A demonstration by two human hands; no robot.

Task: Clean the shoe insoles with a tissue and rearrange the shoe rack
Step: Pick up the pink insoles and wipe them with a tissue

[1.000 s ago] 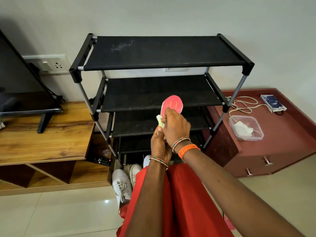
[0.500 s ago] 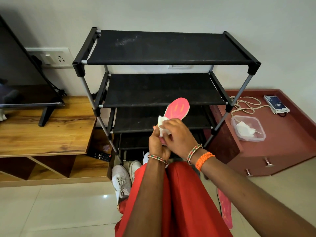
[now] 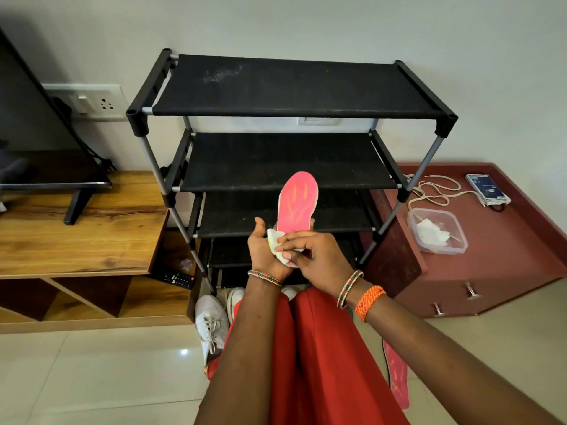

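Note:
A pink insole [image 3: 297, 204] with orange lines stands upright in front of the black shoe rack [image 3: 288, 87]. My left hand [image 3: 264, 253] holds it from below, near its heel. My right hand [image 3: 313, 256] pinches a white tissue [image 3: 276, 240] and presses it against the insole's lower part. The heel end is hidden behind the tissue and my fingers. A second pink insole [image 3: 397, 381] lies on the floor at my right side. The rack's visible shelves hold nothing.
White sneakers [image 3: 211, 323] stand on the floor under the rack. A clear container [image 3: 437, 230] with tissues, a cord and a small device sit on the maroon cabinet [image 3: 503, 265] at right. A wooden TV stand [image 3: 79, 228] with a remote is at left.
My right hand with the tissue has slid down the insole toward the heel, uncovering more of the pink surface. The insole is tilted more upright.

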